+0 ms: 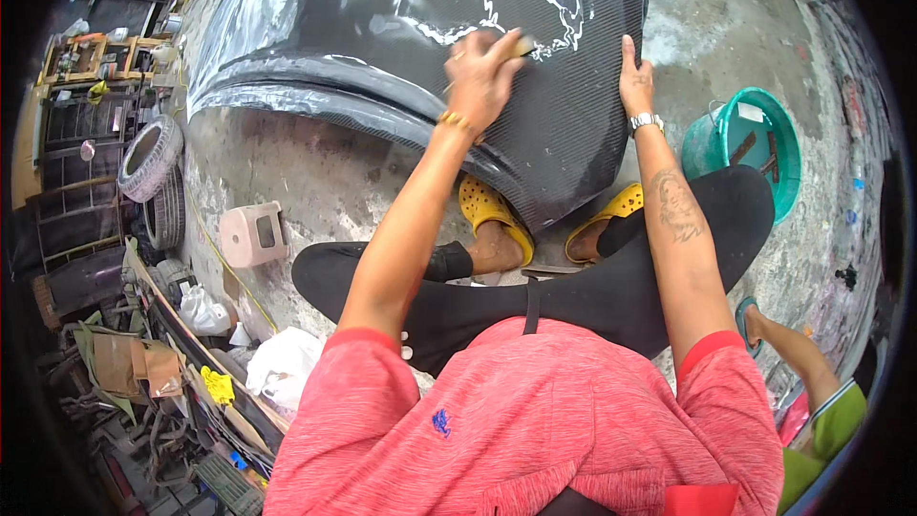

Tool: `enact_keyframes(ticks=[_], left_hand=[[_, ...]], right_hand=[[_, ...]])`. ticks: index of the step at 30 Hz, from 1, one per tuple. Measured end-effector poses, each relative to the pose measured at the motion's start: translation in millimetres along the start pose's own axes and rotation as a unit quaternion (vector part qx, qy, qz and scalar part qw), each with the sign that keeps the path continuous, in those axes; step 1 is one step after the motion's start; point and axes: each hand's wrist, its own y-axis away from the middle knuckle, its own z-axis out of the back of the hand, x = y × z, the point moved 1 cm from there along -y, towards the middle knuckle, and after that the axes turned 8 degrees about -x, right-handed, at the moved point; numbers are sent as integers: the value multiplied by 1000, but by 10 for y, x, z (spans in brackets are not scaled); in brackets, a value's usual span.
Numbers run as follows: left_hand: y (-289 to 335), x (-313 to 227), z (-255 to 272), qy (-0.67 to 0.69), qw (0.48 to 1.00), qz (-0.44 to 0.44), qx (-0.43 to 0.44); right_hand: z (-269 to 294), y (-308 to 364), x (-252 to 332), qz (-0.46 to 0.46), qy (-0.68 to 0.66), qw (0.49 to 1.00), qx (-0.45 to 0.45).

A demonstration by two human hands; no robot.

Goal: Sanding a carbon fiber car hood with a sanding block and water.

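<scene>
A: Head view, where's the work lying?
B: Black weave-patterned panel (573, 124) is filling the space ahead of the person; its tapered corner is pointing at the yellow clogs (492, 215). Far end is running out of frame, so I'm not calling the long axis.
A: Grip?
B: Left hand (484, 76) is gripping a small yellowish pad (523, 45) over the panel's face. White streaks (439, 35) are lying on both sides of the pad, and that's the relation that's counting. Left is nearer them.
A: Right?
B: Right hand (637, 86) is resting along the panel's right edge; can't tell if it's clasping.
A: Pose?
B: Left forearm is slanting rightward across the panel's near edge; right forearm is standing off its right side.
</scene>
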Motion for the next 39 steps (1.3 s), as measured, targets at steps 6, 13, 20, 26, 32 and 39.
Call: enact_keyframes(ticks=[6, 13, 20, 26, 32, 39], left_hand=[[882, 410, 962, -114, 986, 122, -11], [1403, -479, 673, -140, 979, 97, 116], [991, 150, 900, -176, 976, 127, 29], [1477, -593, 595, -67, 983, 98, 138], [1007, 349, 1034, -186, 963, 186, -55], [1181, -108, 901, 337, 845, 414, -33]], right_hand=[[52, -164, -97, 17, -16, 1000, 16], [31, -46, -51, 22, -33, 999, 16], [4, -2, 21, 32, -66, 996, 46], [118, -111, -45, 30, -30, 999, 4], [-114, -136, -79, 59, -25, 998, 11], [-231, -1307, -1044, 492, 422, 351, -676]])
